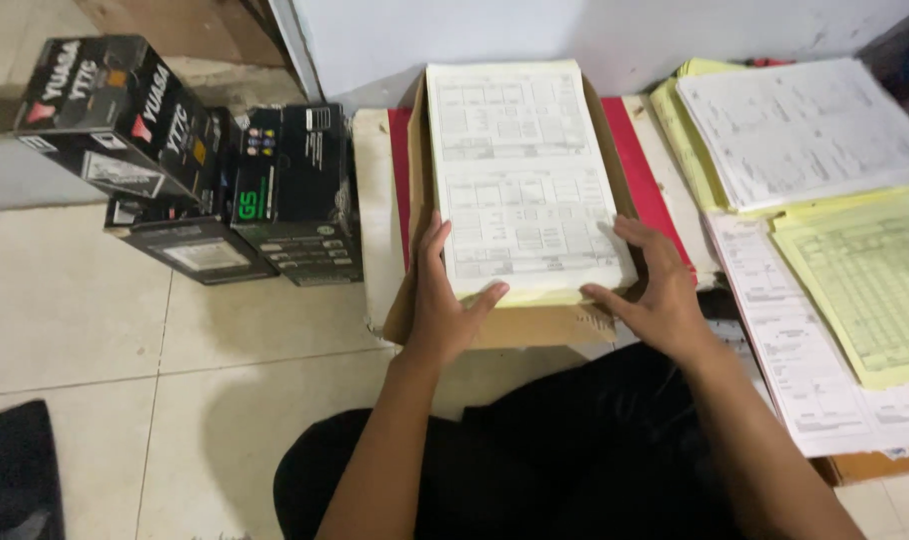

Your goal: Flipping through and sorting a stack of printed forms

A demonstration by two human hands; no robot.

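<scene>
Between both hands, a thick stack of white printed forms (527, 175) lies in a shallow brown cardboard tray (515, 325), long axis pointing away. Left hand (443, 295) and right hand (655, 290) clasp its near corners, seemingly equally close.

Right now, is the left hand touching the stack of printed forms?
Touching. The head view shows the left hand lying along the left edge of the stack of printed forms, thumb against its near corner.
</scene>
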